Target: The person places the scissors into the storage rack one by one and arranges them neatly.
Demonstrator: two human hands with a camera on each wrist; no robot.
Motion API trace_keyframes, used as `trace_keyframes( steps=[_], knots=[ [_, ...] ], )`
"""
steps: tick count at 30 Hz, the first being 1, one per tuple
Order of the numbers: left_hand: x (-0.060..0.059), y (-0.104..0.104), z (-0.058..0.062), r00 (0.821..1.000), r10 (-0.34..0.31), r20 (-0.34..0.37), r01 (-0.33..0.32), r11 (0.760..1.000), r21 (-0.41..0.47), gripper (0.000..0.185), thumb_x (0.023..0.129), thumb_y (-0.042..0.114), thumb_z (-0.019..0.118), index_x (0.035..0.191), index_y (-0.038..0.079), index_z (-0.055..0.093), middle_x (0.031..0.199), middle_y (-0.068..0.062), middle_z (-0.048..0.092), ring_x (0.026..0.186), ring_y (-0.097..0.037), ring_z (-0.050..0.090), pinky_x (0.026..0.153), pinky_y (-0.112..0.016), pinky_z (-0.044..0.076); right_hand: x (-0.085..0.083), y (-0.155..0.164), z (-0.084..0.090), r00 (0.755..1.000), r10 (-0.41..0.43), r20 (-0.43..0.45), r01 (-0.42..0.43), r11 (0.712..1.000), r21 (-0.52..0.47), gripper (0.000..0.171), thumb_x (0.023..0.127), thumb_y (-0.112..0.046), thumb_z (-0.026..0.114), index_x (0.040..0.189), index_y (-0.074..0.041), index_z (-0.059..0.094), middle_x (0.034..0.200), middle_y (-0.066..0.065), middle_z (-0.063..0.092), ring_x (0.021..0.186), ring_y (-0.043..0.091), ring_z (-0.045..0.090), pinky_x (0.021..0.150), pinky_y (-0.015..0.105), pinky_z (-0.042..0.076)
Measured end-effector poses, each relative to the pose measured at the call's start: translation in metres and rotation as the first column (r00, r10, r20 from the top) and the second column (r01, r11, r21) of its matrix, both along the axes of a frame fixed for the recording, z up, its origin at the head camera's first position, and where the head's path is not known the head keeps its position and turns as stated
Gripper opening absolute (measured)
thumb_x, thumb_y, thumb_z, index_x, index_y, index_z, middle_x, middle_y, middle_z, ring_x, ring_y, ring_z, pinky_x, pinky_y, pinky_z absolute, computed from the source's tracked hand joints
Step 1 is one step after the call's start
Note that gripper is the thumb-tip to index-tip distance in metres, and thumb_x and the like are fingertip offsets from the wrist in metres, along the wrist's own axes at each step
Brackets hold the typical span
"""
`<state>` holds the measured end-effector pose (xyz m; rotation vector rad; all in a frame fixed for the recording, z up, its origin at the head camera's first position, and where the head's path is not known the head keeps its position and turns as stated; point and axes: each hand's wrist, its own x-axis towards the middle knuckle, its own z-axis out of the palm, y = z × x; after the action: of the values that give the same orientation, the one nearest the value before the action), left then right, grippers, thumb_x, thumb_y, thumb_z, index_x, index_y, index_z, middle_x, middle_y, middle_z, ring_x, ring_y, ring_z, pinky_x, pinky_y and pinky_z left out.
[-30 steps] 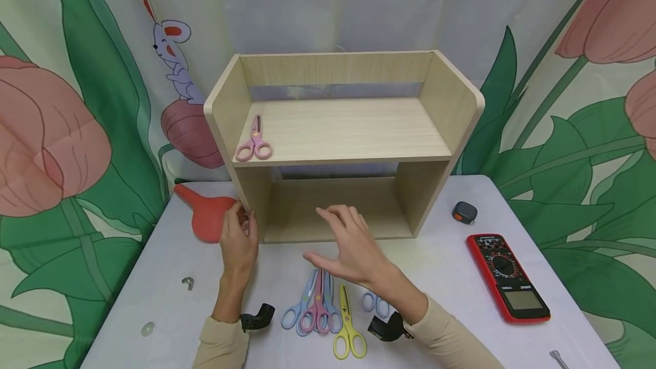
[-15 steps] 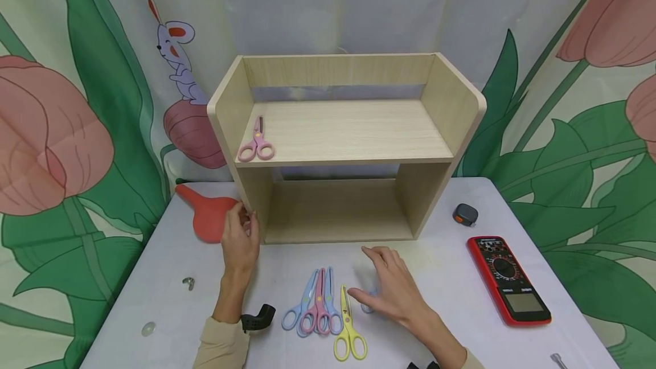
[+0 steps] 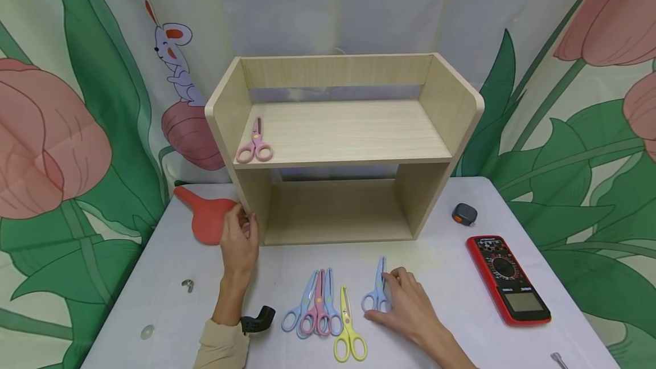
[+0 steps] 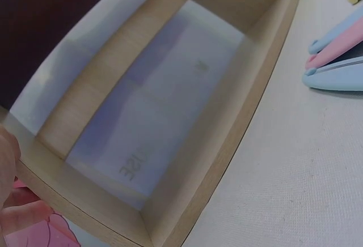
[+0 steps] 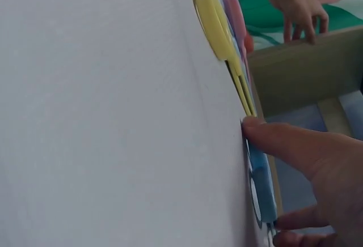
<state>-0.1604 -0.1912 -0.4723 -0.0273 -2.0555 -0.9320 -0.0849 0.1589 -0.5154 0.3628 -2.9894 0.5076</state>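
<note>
A small light-blue pair of scissors (image 3: 377,292) lies on the white table (image 3: 441,266) right of centre. My right hand (image 3: 390,299) grips it, thumb at the handle loops and fingers along the far side; the right wrist view shows the thumb (image 5: 283,144) pressed beside the blue handle (image 5: 262,186). My left hand (image 3: 241,228) holds the front edge of the wooden shelf's (image 3: 343,130) left side panel. A pink pair of scissors (image 3: 254,144) lies on the upper shelf at the left. The lower compartment (image 4: 170,88) holds nothing.
Two blue pairs and one pink pair of scissors (image 3: 315,303) lie together near the front, with a yellow pair (image 3: 348,329) beside them. A red rubber bulb (image 3: 205,218) sits left of the shelf. A red multimeter (image 3: 507,278) and a small tape measure (image 3: 464,213) lie at the right.
My right hand came down from in front of the shelf to the table and closed on the light-blue scissors. The left hand stayed on the shelf's edge.
</note>
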Motion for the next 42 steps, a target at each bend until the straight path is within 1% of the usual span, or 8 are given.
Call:
trace_keyframes(
  steps=[5, 9, 12, 19, 26, 29, 34, 42],
  knots=[
    [0.0, 0.0, -0.001, 1.0, 0.005, -0.004, -0.005, 1.0, 0.001, 0.035, 0.093, 0.0, 0.066, 0.125, -0.008, 0.053, 0.106, -0.026, 0.061, 0.088, -0.038, 0.071, 0.072, -0.05, 0.063, -0.001, 0.003, 0.001, 1.0, -0.015, 0.0, 0.015, 1.0, 0.008, 0.077, 0.066, -0.054, 0.087, 0.12, -0.002, 0.068, 0.102, 0.005, 0.058, 0.08, 0.013, 0.045, 0.067, 0.028, 0.043],
    [0.0, 0.0, -0.002, 1.0, 0.007, -0.011, -0.007, 1.0, -0.003, 0.035, 0.093, 0.001, 0.066, 0.124, -0.008, 0.054, 0.105, -0.025, 0.061, 0.087, -0.037, 0.071, 0.071, -0.048, 0.063, -0.001, 0.005, 0.0, 0.999, -0.035, 0.001, 0.035, 0.999, 0.016, 0.083, 0.065, -0.059, 0.085, 0.12, 0.001, 0.067, 0.101, 0.009, 0.058, 0.078, 0.014, 0.045, 0.065, 0.028, 0.043],
    [0.0, 0.0, -0.002, 1.0, 0.014, -0.013, -0.014, 1.0, -0.01, 0.035, 0.093, 0.002, 0.066, 0.124, -0.007, 0.054, 0.105, -0.025, 0.061, 0.087, -0.037, 0.071, 0.071, -0.047, 0.063, -0.001, 0.006, 0.0, 0.999, -0.048, -0.021, 0.048, 0.999, 0.009, 0.084, 0.063, -0.062, 0.086, 0.114, 0.003, 0.068, 0.099, 0.01, 0.058, 0.076, 0.014, 0.045, 0.063, 0.029, 0.043],
    [-0.001, 0.0, -0.003, 0.999, 0.024, -0.029, -0.025, 0.999, -0.023, 0.034, 0.092, 0.0, 0.067, 0.123, -0.008, 0.055, 0.104, -0.025, 0.062, 0.086, -0.036, 0.071, 0.07, -0.046, 0.063, -0.003, 0.006, 0.0, 0.998, -0.058, -0.037, 0.058, 0.998, -0.012, 0.059, 0.069, -0.045, 0.086, 0.102, 0.002, 0.072, 0.091, 0.007, 0.058, 0.066, 0.013, 0.045, 0.058, 0.027, 0.045],
    [-0.001, -0.001, -0.003, 0.999, 0.011, -0.032, -0.012, 1.0, -0.021, 0.034, 0.093, 0.0, 0.066, 0.124, -0.009, 0.054, 0.105, -0.025, 0.062, 0.087, -0.036, 0.071, 0.07, -0.043, 0.062, -0.005, 0.006, 0.002, 0.996, -0.048, -0.073, 0.04, 0.993, -0.107, 0.056, 0.066, -0.039, 0.088, 0.101, 0.001, 0.071, 0.089, 0.002, 0.056, 0.065, 0.009, 0.044, 0.056, 0.021, 0.043],
    [-0.001, -0.001, -0.003, 1.0, 0.005, -0.024, -0.005, 1.0, -0.018, 0.034, 0.094, 0.0, 0.064, 0.125, -0.009, 0.053, 0.105, -0.024, 0.061, 0.087, -0.034, 0.07, 0.07, -0.041, 0.061, -0.007, 0.006, 0.005, 0.99, -0.031, -0.137, 0.007, 0.985, -0.174, 0.054, 0.066, -0.037, 0.088, 0.101, 0.0, 0.071, 0.09, 0.0, 0.056, 0.068, 0.007, 0.045, 0.058, 0.02, 0.044],
    [-0.001, -0.002, -0.003, 1.0, 0.002, -0.022, -0.003, 1.0, -0.017, 0.034, 0.094, 0.001, 0.064, 0.125, -0.009, 0.053, 0.105, -0.024, 0.061, 0.087, -0.034, 0.07, 0.07, -0.041, 0.061, -0.009, 0.001, 0.019, 0.949, 0.043, -0.313, -0.12, 0.966, -0.229, 0.054, 0.063, -0.036, 0.09, 0.101, -0.004, 0.07, 0.093, -0.001, 0.058, 0.076, 0.007, 0.051, 0.064, 0.023, 0.05],
    [-0.001, -0.001, -0.003, 1.0, 0.006, -0.029, -0.006, 1.0, -0.024, 0.034, 0.093, 0.001, 0.066, 0.123, -0.009, 0.054, 0.103, -0.025, 0.061, 0.085, -0.036, 0.071, 0.07, -0.045, 0.063, -0.015, -0.013, 0.059, 0.878, 0.176, -0.446, -0.287, 0.938, -0.194, 0.061, 0.061, -0.037, 0.09, 0.109, -0.008, 0.067, 0.1, -0.001, 0.06, 0.086, 0.008, 0.054, 0.07, 0.023, 0.055]
  ],
)
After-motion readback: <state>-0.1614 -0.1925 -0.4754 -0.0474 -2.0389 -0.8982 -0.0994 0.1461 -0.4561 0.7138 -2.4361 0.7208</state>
